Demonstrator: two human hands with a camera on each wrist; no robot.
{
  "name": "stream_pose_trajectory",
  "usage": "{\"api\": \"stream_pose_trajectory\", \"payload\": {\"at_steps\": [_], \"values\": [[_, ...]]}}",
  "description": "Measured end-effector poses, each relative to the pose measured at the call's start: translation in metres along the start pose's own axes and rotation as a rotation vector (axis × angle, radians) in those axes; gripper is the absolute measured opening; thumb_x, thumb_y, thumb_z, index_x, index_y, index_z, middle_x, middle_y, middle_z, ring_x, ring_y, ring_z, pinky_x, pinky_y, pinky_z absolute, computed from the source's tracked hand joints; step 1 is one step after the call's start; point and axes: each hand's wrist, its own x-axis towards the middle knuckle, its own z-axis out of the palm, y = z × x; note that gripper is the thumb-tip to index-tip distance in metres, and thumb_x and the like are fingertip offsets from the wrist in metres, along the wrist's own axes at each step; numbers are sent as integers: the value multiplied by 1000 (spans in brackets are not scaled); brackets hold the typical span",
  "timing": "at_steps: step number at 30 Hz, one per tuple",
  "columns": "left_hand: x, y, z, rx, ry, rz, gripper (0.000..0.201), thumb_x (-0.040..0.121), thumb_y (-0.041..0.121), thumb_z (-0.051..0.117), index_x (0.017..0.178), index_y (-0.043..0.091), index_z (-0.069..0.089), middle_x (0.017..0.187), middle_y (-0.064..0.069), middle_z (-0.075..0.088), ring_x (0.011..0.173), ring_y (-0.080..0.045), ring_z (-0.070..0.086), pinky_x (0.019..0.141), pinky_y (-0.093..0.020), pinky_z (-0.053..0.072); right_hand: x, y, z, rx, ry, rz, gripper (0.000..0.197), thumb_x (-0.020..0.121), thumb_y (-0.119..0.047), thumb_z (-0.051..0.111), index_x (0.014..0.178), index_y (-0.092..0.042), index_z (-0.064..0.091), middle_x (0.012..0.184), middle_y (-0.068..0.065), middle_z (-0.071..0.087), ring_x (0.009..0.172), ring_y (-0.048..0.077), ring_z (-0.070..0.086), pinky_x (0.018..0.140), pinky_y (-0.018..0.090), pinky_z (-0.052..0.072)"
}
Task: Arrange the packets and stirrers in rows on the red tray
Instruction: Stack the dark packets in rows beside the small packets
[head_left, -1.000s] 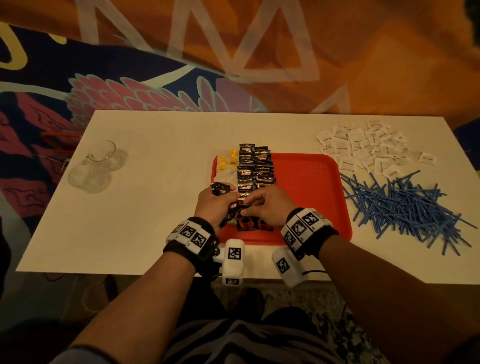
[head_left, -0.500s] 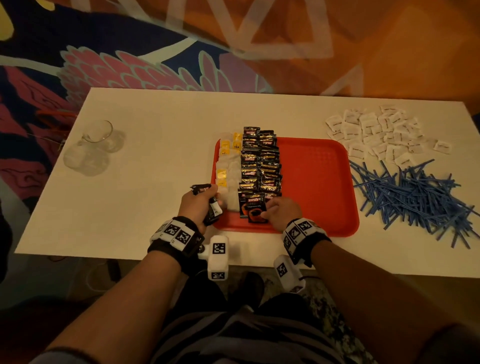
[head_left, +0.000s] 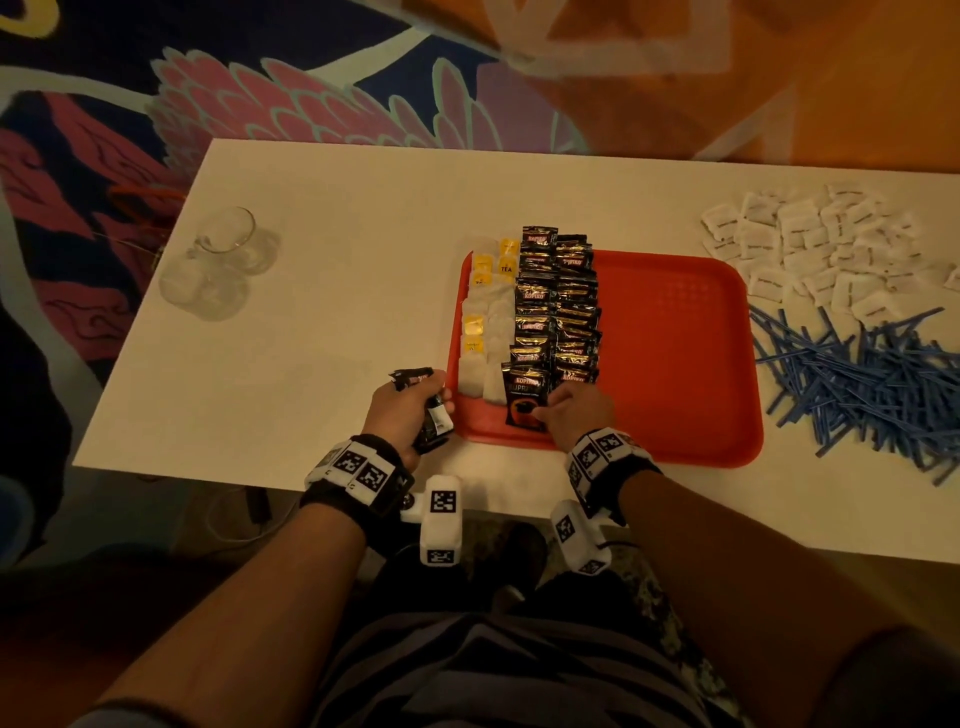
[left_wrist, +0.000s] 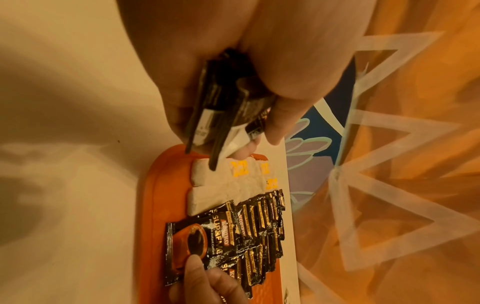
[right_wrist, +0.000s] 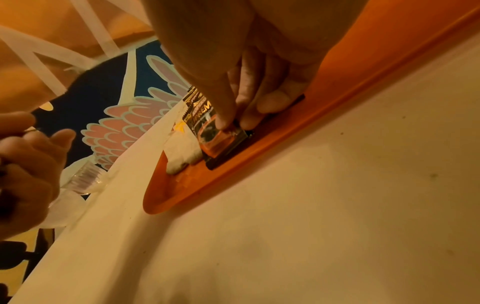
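Note:
The red tray (head_left: 675, 364) lies mid-table. Along its left side run rows of white and yellow tea bags (head_left: 485, 322) and two rows of black coffee packets (head_left: 558, 306). My left hand (head_left: 415, 410) hovers just off the tray's near left corner and grips a small stack of black coffee packets (left_wrist: 221, 107) upright. At the near end of the left coffee row, my right hand (head_left: 566, 410) holds a coffee packet (head_left: 524, 400) (left_wrist: 202, 236) (right_wrist: 215, 137) down on the tray. Its thumb (right_wrist: 223, 115) is on top and its fingers are curled at the packet's edge.
A heap of white packets (head_left: 831, 249) lies at the far right of the white table (head_left: 311, 312), with a pile of blue stirrers (head_left: 872, 379) in front of it. Clear glass cups (head_left: 223, 260) stand at the far left. The tray's right half is bare.
My right hand left the stack in my left hand and brought one coffee packet down onto the near end of the row. My left hand drew back left, off the tray.

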Motion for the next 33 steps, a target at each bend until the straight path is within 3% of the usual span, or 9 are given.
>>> {"api": "stream_pose_trajectory", "payload": {"at_steps": [4, 8, 10, 13, 16, 21, 25, 28, 33], "values": [[0, -2, 3, 13, -7, -10, 9, 93, 18, 67, 89, 11, 65, 69, -3, 66, 55, -14, 63, 50, -29, 53, -2, 0, -3, -16, 0, -16, 17, 79, -24, 80, 80, -19, 64, 84, -5, 63, 69, 3, 59, 52, 16, 45], [1, -3, 9, 14, -36, -11, 9, 93, 20, 68, 92, 11, 66, 71, -2, 67, 57, -13, 64, 51, -28, 53, -5, 1, -8, -30, 5, -45, 13, 81, -24, 79, 86, -20, 67, 79, -10, 59, 64, -3, 53, 39, 5, 33], [1, -2, 12, -3, -56, -23, 12, 92, 19, 68, 98, 9, 65, 71, -3, 68, 57, -13, 64, 51, -27, 53, -8, 1, -12, -12, 21, -55, 14, 82, -22, 77, 88, -20, 66, 75, -13, 56, 62, -4, 51, 36, 5, 31], [-1, 0, 18, -74, -108, -66, 11, 96, 11, 56, 103, 7, 63, 70, -3, 68, 59, -16, 62, 53, -26, 52, -13, 1, -22, -43, 55, -109, 11, 85, -23, 73, 88, -22, 63, 75, -14, 58, 61, -5, 50, 41, 6, 30], [-3, 4, 26, -70, -72, -69, 18, 94, 7, 51, 104, 5, 66, 81, -8, 69, 68, -21, 66, 56, -29, 54, -15, -2, -31, -19, 84, -152, 8, 85, -24, 72, 87, -21, 64, 75, -14, 60, 63, -2, 53, 50, 13, 35], [-9, 9, 41, 3, -57, 24, 23, 85, 6, 73, 108, 4, 69, 97, -17, 75, 85, -32, 74, 74, -44, 59, -23, -21, -49, 166, -125, -203, 12, 86, -35, 71, 85, -24, 66, 82, -8, 69, 75, 6, 64, 67, 25, 51], [-15, 16, 54, 42, -122, 61, 30, 82, 9, 77, 112, 7, 69, 101, -15, 75, 94, -33, 73, 86, -50, 57, -37, -43, -63, 354, -329, -235, 12, 86, -25, 73, 92, -15, 71, 70, -6, 66, 57, 5, 58, 53, 21, 46], [-20, 23, 61, 71, -156, 80, 32, 83, 10, 78, 113, 6, 69, 102, -16, 75, 97, -35, 72, 89, -53, 56, -41, -54, -71, 414, -359, -247, 9, 85, -9, 72, 91, -14, 69, 69, -4, 66, 51, 2, 55, 47, 16, 41], [-26, 32, 68, 149, -206, 160, 34, 78, 18, 82, 109, 8, 72, 100, -15, 75, 94, -35, 72, 91, -57, 54, -43, -63, -80, 432, -346, -233, 23, 79, -19, 80, 98, -14, 66, 87, 2, 69, 66, 8, 61, 56, 25, 48]]}}
